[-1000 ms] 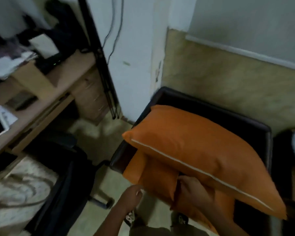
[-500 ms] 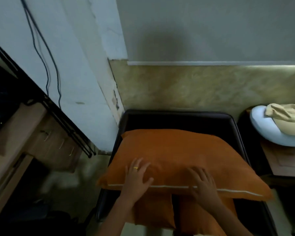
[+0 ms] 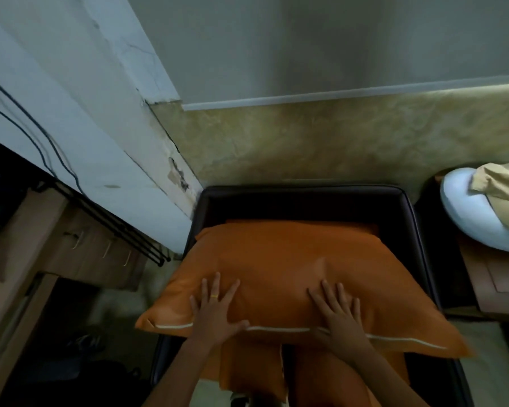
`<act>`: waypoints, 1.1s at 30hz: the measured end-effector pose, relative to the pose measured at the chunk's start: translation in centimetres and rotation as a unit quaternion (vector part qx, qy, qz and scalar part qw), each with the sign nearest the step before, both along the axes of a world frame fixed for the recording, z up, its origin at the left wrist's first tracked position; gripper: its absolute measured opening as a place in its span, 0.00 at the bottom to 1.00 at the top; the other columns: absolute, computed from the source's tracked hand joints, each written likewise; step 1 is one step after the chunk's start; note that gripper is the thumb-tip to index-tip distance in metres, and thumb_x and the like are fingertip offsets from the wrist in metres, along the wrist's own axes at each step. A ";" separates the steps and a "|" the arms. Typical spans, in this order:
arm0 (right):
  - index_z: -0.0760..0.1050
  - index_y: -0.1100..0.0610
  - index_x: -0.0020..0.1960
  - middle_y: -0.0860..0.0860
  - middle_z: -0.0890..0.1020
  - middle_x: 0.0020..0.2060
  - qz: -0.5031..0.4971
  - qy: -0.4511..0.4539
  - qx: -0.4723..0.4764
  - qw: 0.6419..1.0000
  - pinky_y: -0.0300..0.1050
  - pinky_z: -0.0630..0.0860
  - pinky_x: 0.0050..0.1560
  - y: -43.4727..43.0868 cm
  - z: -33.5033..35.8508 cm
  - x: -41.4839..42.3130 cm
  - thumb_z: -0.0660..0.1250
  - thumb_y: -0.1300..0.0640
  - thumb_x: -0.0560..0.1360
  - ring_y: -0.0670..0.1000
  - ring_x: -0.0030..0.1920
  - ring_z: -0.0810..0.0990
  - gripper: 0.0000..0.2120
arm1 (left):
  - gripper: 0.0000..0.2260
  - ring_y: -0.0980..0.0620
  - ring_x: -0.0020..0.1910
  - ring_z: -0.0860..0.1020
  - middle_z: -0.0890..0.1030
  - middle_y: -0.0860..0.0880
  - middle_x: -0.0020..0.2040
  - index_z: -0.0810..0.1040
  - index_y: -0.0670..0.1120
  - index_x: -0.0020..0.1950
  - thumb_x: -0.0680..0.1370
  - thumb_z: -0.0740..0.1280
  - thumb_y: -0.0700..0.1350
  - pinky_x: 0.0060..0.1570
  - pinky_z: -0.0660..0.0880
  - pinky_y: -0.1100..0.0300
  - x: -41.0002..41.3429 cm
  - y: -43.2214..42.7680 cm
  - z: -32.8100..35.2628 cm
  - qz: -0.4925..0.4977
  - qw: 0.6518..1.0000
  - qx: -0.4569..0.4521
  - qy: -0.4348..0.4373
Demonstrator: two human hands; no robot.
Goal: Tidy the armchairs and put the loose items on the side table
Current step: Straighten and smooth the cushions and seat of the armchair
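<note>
A large orange pillow with a white seam along its front edge lies flat across the dark armchair, on top of another orange cushion that hangs over the seat front. My left hand presses on the pillow's front left with fingers spread, a ring on one finger. My right hand presses flat on the front right. To the right stands the wooden side table with a pale blue neck pillow and a beige cloth on it.
A wooden desk with drawers stands at the left, a black stand leaning along the wall beside it. Cables run down the white wall. The armchair backs onto a yellowish wall panel.
The pillow went from tilted and held at its underside to lying flat on the armchair. Both hands moved on top of it and now press with spread fingers.
</note>
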State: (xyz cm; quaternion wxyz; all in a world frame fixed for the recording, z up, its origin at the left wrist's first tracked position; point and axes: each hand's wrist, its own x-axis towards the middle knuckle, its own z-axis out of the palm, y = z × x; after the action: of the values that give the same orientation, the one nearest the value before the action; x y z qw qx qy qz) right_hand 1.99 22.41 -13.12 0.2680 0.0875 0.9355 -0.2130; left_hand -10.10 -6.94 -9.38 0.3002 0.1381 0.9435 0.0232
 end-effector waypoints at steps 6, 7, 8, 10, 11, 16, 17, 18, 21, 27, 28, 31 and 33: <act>0.22 0.31 0.70 0.42 0.26 0.74 -0.005 0.028 0.007 1.000 0.66 0.33 0.75 1.1 -0.6 -2.6 0.61 0.37 0.77 0.56 0.76 0.25 0.46 | 0.47 0.42 0.77 0.29 0.30 0.51 0.79 0.38 0.68 0.77 0.67 0.62 0.77 0.73 0.36 0.32 -3.3 1.3 -0.2 0.006 1.000 0.019 -0.006; 0.23 0.30 0.70 0.42 0.27 0.75 -0.009 0.036 0.007 0.999 0.66 0.33 0.75 1.3 -0.8 -3.2 0.62 0.37 0.77 0.55 0.76 0.25 0.46 | 0.47 0.42 0.77 0.30 0.31 0.51 0.79 0.38 0.68 0.77 0.67 0.62 0.77 0.73 0.36 0.32 -4.0 1.5 -0.4 0.005 1.000 0.023 -0.003; 0.24 0.30 0.70 0.41 0.28 0.76 -0.013 0.046 0.005 0.999 0.66 0.33 0.75 1.6 -0.8 -3.7 0.62 0.37 0.77 0.55 0.77 0.26 0.46 | 0.47 0.42 0.77 0.30 0.31 0.51 0.80 0.38 0.68 0.77 0.67 0.61 0.78 0.73 0.36 0.32 -4.7 1.7 -0.6 0.003 1.000 0.027 0.001; 0.27 0.29 0.71 0.41 0.31 0.77 -0.020 0.056 0.002 0.998 0.66 0.34 0.75 2.1 -0.9 -4.9 0.63 0.37 0.77 0.54 0.77 0.27 0.45 | 0.47 0.42 0.78 0.31 0.32 0.51 0.80 0.39 0.68 0.78 0.67 0.60 0.78 0.73 0.36 0.33 -6.1 2.1 -1.0 -0.001 0.999 0.031 0.011; 0.27 0.29 0.71 0.42 0.32 0.78 -0.021 0.055 0.005 0.998 0.65 0.33 0.75 2.3 -0.9 -5.4 0.62 0.36 0.77 0.54 0.78 0.28 0.44 | 0.48 0.42 0.78 0.31 0.32 0.51 0.80 0.39 0.67 0.78 0.66 0.60 0.79 0.73 0.36 0.34 -6.6 2.2 -1.2 -0.002 0.999 0.032 0.016; 0.34 0.33 0.76 0.44 0.39 0.80 -0.040 0.090 0.018 0.995 0.63 0.32 0.77 2.9 -1.3 -7.8 0.56 0.31 0.76 0.51 0.79 0.30 0.39 | 0.48 0.43 0.78 0.32 0.34 0.51 0.81 0.42 0.66 0.79 0.66 0.62 0.78 0.73 0.35 0.34 -10.3 2.5 -2.5 0.002 0.998 0.067 0.013; 0.37 0.34 0.78 0.44 0.41 0.81 -0.046 0.103 0.023 0.993 0.62 0.33 0.77 3.1 -1.5 -8.2 0.52 0.29 0.75 0.51 0.79 0.32 0.38 | 0.48 0.43 0.78 0.33 0.35 0.51 0.81 0.43 0.66 0.79 0.66 0.63 0.77 0.73 0.34 0.35 -11.3 2.5 -2.9 0.007 0.997 0.079 0.012; 0.39 0.36 0.79 0.45 0.42 0.81 -0.048 0.111 0.030 0.992 0.61 0.34 0.77 3.3 -1.5 -8.7 0.50 0.28 0.75 0.51 0.79 0.33 0.38 | 0.47 0.44 0.79 0.33 0.36 0.51 0.81 0.44 0.66 0.79 0.67 0.64 0.77 0.73 0.34 0.35 -12.3 2.5 -3.2 0.011 0.996 0.090 0.011; 0.44 0.39 0.81 0.45 0.45 0.81 -0.060 0.116 0.045 0.990 0.60 0.35 0.78 4.1 -1.5 -10.2 0.53 0.29 0.77 0.50 0.80 0.36 0.38 | 0.46 0.45 0.79 0.35 0.39 0.52 0.82 0.47 0.65 0.79 0.68 0.65 0.75 0.74 0.33 0.37 -15.4 2.5 -4.4 0.020 0.992 0.121 0.006; 0.47 0.40 0.81 0.46 0.50 0.82 -0.118 0.135 0.075 0.981 0.61 0.37 0.78 5.1 -2.3 -15.0 0.51 0.29 0.77 0.51 0.81 0.41 0.36 | 0.44 0.45 0.80 0.41 0.49 0.52 0.82 0.53 0.62 0.80 0.68 0.62 0.76 0.76 0.36 0.38 -22.8 3.7 -7.0 0.008 0.985 0.171 0.015; 0.48 0.40 0.81 0.46 0.51 0.81 -0.129 0.140 0.077 0.979 0.60 0.38 0.79 5.3 -2.6 -16.0 0.50 0.29 0.77 0.51 0.81 0.41 0.36 | 0.43 0.45 0.80 0.42 0.50 0.52 0.82 0.54 0.62 0.80 0.69 0.62 0.76 0.76 0.37 0.37 -24.2 4.1 -7.4 0.006 0.984 0.177 0.016; 0.50 0.41 0.81 0.47 0.52 0.81 -0.157 0.158 0.085 0.971 0.59 0.37 0.79 5.9 -4.0 -19.0 0.47 0.29 0.77 0.52 0.81 0.42 0.35 | 0.42 0.45 0.81 0.45 0.54 0.53 0.81 0.58 0.60 0.79 0.69 0.61 0.77 0.76 0.39 0.37 -28.1 5.3 -9.2 0.006 0.981 0.191 0.028; 0.53 0.42 0.81 0.48 0.54 0.81 -0.179 0.178 0.093 0.963 0.59 0.40 0.79 6.2 -5.5 -21.0 0.47 0.30 0.78 0.52 0.81 0.44 0.34 | 0.42 0.45 0.80 0.48 0.57 0.53 0.81 0.61 0.60 0.78 0.69 0.61 0.77 0.76 0.40 0.36 -30.5 6.3 -10.6 0.009 0.978 0.204 0.036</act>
State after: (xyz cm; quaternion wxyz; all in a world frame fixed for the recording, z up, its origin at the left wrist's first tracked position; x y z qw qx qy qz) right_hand -19.01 28.63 -18.64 0.0454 0.2384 0.9529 -0.1818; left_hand -40.64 -0.63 -20.01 0.2312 0.1883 0.9305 0.2128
